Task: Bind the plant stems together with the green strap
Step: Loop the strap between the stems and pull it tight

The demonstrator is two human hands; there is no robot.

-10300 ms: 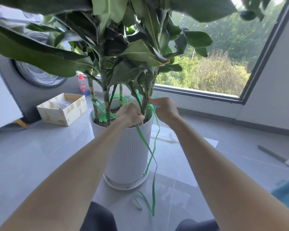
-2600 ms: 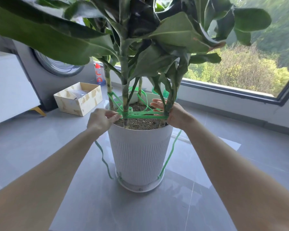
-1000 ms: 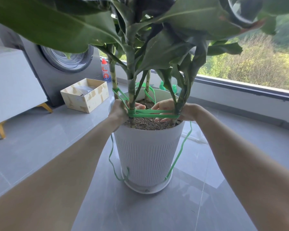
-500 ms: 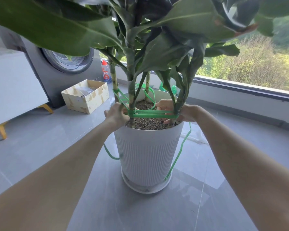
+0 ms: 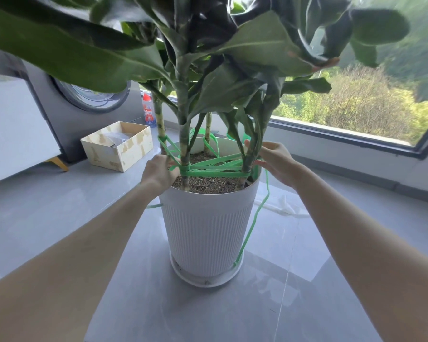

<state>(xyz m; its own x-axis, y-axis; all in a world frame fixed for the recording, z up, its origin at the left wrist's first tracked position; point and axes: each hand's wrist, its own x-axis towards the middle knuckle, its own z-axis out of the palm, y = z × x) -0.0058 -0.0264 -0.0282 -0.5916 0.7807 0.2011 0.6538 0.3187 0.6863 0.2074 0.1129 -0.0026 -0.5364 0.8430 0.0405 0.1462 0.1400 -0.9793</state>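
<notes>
Green strap (image 5: 215, 172) goes in several turns around the plant stems (image 5: 184, 144), just above the soil (image 5: 205, 185) of the white ribbed pot (image 5: 208, 223). Left hand (image 5: 158, 172) has its fingers curled on the strap beside the near left stem. Right hand (image 5: 276, 160) is at the near right stem, fingers rather straight, tips touching the strap; whether they pinch it I cannot tell. One loose end hangs down the pot's right side to the saucer (image 5: 203, 280).
</notes>
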